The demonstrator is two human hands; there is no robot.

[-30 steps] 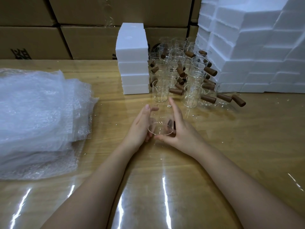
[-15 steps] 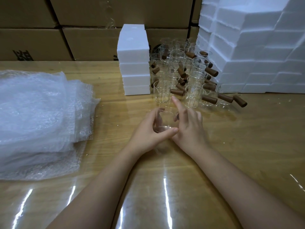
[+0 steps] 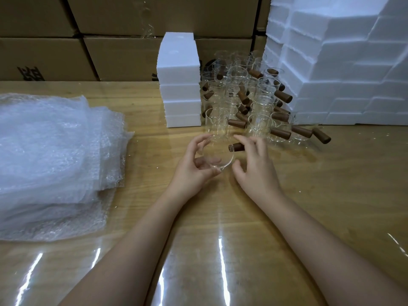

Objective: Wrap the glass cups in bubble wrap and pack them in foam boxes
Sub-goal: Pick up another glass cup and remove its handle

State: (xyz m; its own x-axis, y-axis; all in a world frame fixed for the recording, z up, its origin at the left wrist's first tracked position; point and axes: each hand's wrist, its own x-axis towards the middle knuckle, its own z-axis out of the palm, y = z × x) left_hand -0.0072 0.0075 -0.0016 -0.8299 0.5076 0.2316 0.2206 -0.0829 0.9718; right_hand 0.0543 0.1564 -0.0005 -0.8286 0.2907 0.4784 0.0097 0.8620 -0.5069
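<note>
On the cardboard boxes [image 3: 123, 56] in the upper left of the frame there is a dark printed mark [image 3: 31, 74]. It is cut by the surface edge and I cannot read it. I see no other writing.

My left hand [image 3: 198, 164] holds the glass cup [image 3: 217, 155] just above the surface [image 3: 331, 184], in the middle of the frame. The fingers are curled around it, with the thumb at the near rim. The cup is tilted and its mouth faces me. My right hand [image 3: 256, 166] is just beside it with fingers spread and relaxed. The forefinger lies at the brown wooden handle [image 3: 235, 147]; I cannot tell if it touches.

Directly behind my hands stand the other cups [image 3: 249, 102], between the stack of foam boxes [image 3: 180, 80] and the big foam wall [image 3: 342, 69] in the upper right. The bubble wrap [image 3: 50, 155] fills the left side. Its ragged right edge is near my left hand, with a strip of bare wood between. At the right and the bottom of the frame, bare wood shows.
</note>
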